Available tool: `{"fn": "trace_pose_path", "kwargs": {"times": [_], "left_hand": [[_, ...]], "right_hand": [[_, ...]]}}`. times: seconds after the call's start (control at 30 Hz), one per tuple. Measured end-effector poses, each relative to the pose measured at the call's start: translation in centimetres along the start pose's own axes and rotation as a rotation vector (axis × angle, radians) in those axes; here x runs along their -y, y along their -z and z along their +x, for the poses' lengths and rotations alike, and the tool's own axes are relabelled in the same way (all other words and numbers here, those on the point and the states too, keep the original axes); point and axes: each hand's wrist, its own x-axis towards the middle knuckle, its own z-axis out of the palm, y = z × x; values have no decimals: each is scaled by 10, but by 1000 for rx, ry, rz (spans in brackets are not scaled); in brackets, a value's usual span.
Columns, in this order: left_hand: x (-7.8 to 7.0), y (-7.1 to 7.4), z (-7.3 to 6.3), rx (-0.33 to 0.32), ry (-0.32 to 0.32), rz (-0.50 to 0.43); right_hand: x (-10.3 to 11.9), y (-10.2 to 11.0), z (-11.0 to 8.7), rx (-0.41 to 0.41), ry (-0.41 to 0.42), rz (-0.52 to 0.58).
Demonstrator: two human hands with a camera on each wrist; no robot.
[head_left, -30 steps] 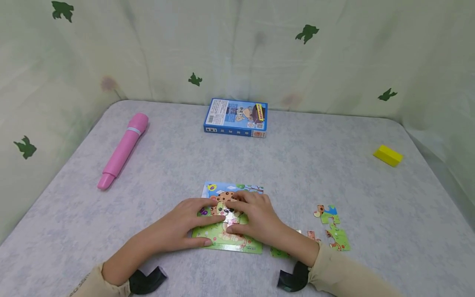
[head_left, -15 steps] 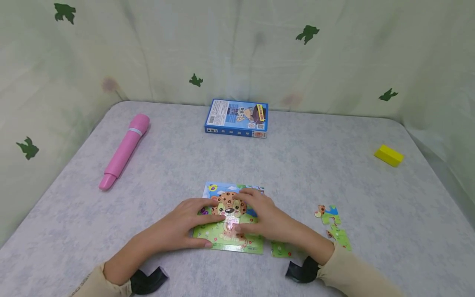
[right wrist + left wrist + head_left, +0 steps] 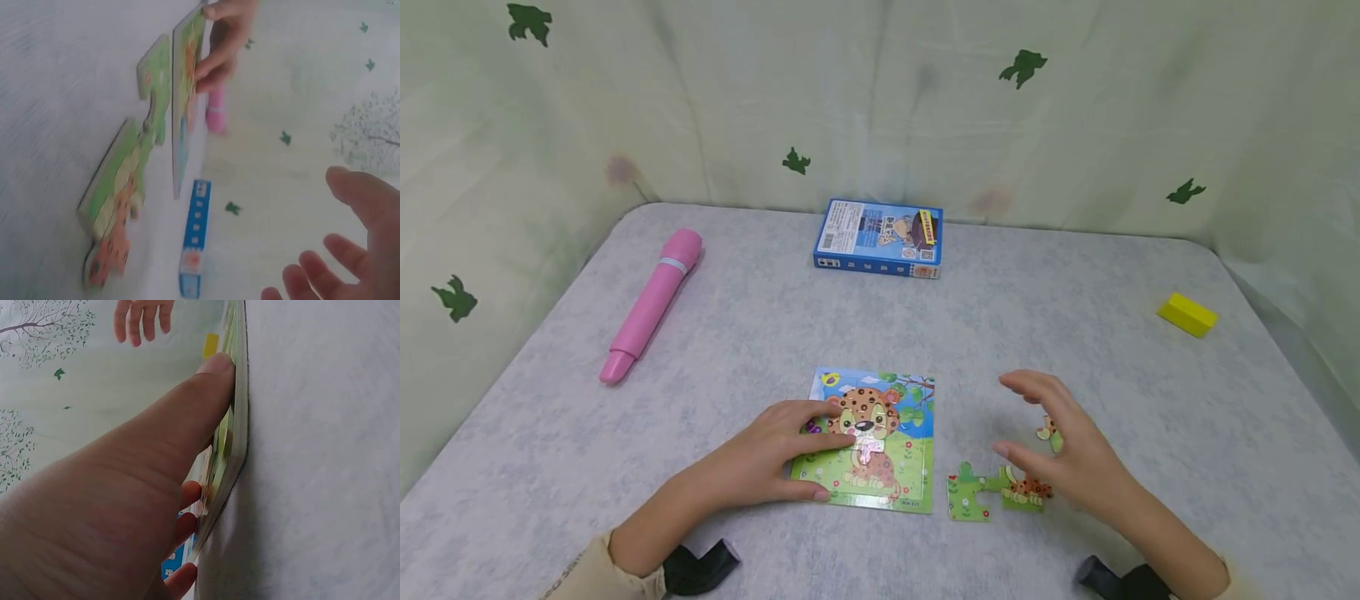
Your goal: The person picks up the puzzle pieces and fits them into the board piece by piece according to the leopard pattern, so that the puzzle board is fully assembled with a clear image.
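A puzzle board (image 3: pixel 917 467) with a spotted leopard cub picture lies flat on the table. My left hand (image 3: pixel 767 454) rests on its left side, thumb near the lower left edge and fingertips on the cub. In the left wrist view, the thumb (image 3: pixel 215 365) presses along the board's rim. To the right of the board, my right hand (image 3: pixel 1075 450) is held with thumb and fingers spread apart, nothing between them. Beside it lie a green corner puzzle piece (image 3: pixel 966 500) and one with paws and spots (image 3: pixel 1022 492). Another puzzle piece (image 3: pixel 1051 435) is mostly hidden behind that hand.
Toward the back of the table lies a blue box (image 3: pixel 877 237). A pink microphone-shaped object (image 3: pixel 651 304) is at the left, and a yellow block (image 3: pixel 1187 315) at the far right. A pale curtain (image 3: pixel 910 100) with leaf prints hangs behind the table.
My right hand has lifted off the puzzle board and moved right, over the loose pieces, uncovering the board's right half. The left hand has stayed on the board.
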Motion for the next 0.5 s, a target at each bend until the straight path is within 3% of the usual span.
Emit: {"fn": "trace_pose_path", "kwargs": {"times": [0.13,0.3,0.5], "left_hand": [[0,0,0,3,5,-3],[-1,0,0,8,7,-7],[-1,1,1,4,2,-14]], "right_hand": [[-19,16,-14,-34,-19,-46],[-44,28,-29,-21,-124,-78],[-65,38,-38,63,-241,-39]]}}
